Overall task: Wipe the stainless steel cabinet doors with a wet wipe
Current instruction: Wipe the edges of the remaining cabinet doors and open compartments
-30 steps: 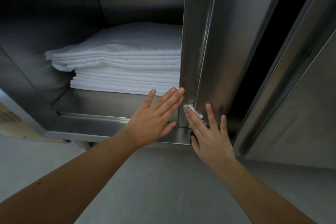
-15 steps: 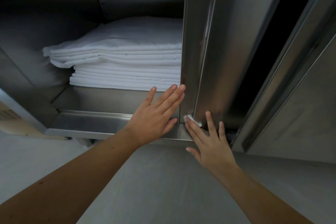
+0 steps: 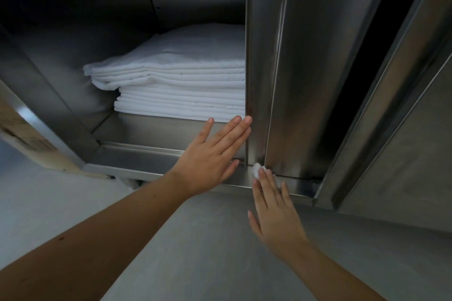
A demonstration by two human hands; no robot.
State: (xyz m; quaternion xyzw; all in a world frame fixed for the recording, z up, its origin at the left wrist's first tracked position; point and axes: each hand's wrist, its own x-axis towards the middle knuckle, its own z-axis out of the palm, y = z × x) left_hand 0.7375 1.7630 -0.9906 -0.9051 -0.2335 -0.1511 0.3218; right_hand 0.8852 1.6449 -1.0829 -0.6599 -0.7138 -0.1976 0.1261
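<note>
Left hand (image 3: 210,161) flat, fingers straight and together, tips touching left edge of door (image 3: 305,80); holds nothing. Right hand (image 3: 276,212) also flat, straight fingers pressing small white wipe (image 3: 256,170) down on sill (image 3: 137,157) at door's bottom left corner; no finger curls round it. Wipe bunched, peeking past fingertips, touching door's foot. Second door (image 3: 391,110) farther right, dark gap between. Stack of folded white cloths (image 3: 183,85) on shelf inside, left of door.
</note>
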